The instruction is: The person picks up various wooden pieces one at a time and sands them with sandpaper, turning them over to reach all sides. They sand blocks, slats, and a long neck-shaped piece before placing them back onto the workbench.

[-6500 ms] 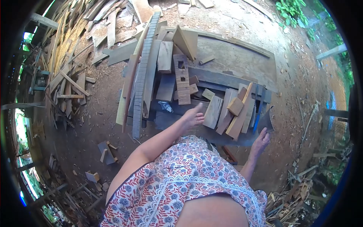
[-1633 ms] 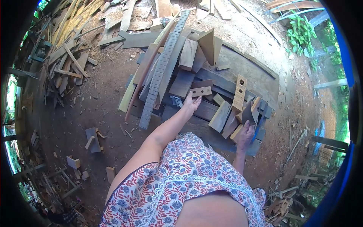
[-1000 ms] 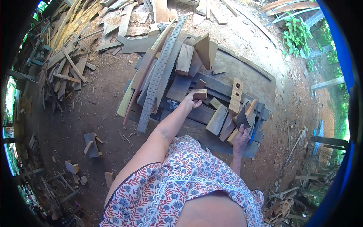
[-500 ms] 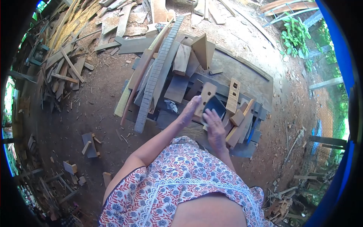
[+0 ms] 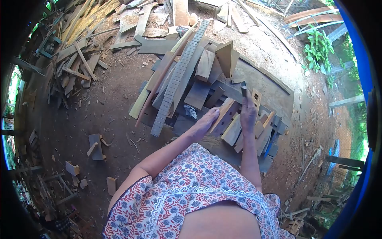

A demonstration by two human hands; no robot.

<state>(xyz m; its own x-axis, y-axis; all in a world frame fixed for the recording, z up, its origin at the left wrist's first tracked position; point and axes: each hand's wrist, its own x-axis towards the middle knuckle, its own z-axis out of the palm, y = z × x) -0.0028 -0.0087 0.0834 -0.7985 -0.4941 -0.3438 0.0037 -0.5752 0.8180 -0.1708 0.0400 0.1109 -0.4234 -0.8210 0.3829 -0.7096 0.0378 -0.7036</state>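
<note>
Right hand (image 5: 248,113) has swung up and away from the drilled block (image 5: 227,115) since the last frame, taking the dark sheet (image 5: 244,89) with it. Sheet lay against the block's face then; now the two are apart. Block has also rolled in the left hand (image 5: 206,122): pale narrow edge up, holed face turned to the right.

Grip state as I see it from my end: left closed on the near end of the block, thumb on top. Right closed on the sheet near the fingertips (sheet is almost edge-on to me, so exact finger contact is hard to read).

Block is held tilted over the near part of the desk (image 5: 258,83), between my two hands, far end pointing away from the body. Just right of it: pale board (image 5: 231,131), then a cluster of offcuts (image 5: 263,133) with something blue beside it. Board with square holes (image 5: 256,99) sits behind the right hand, partly hidden. Crumpled wrapper (image 5: 191,112) near the left hand, on the far side.

Left side of the desk: long notched strip (image 5: 181,75) lying lengthwise among other long boards. Thick block (image 5: 205,65) to its right, then an angled wooden piece (image 5: 227,59) standing up.

Dirt floor (image 5: 123,123) all around (plenty of chips on it), scrap pile (image 5: 75,71) at far left, leafy plant (image 5: 318,49) at upper right.
</note>
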